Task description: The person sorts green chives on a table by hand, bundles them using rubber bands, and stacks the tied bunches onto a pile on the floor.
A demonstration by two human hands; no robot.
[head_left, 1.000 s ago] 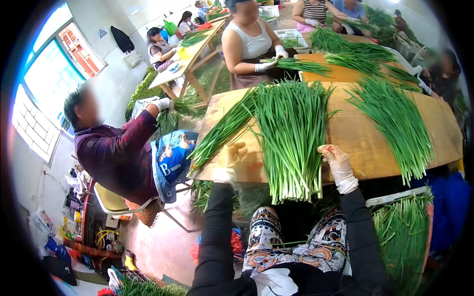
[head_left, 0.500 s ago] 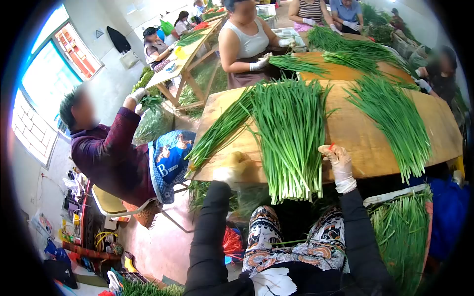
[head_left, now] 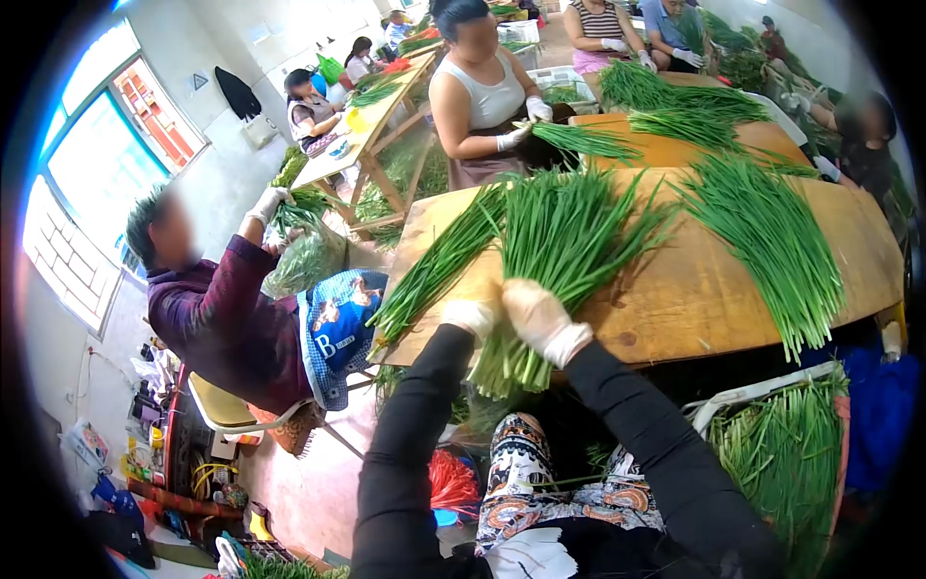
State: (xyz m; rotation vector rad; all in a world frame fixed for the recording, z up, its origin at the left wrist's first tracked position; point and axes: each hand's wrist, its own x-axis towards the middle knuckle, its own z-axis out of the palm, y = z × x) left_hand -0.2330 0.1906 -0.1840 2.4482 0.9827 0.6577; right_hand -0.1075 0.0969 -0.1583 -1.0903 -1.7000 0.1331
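A large bunch of green stalks (head_left: 564, 236) lies across the wooden table (head_left: 675, 309), its pale ends past the front edge. My gloved left hand (head_left: 477, 301) is at the bunch's left side, its fingers blurred and partly hidden. My gloved right hand (head_left: 538, 314) lies over the lower stalks with its fingers wrapped round them, close to my left hand. On the table's left is a thinner bunch (head_left: 439, 261); another bunch (head_left: 772, 246) is spread at the right.
A person in purple (head_left: 227, 309) sits at the left, handling greens over a plastic bag (head_left: 309, 256). Across the table a person in a white top (head_left: 482, 96) holds stalks. A container of greens (head_left: 781, 463) stands beside my right knee.
My right hand has moved left from beside the bunch onto its lower stalks. The stalks are squeezed together and shifted left at their lower ends. My left hand has moved slightly right, against them.
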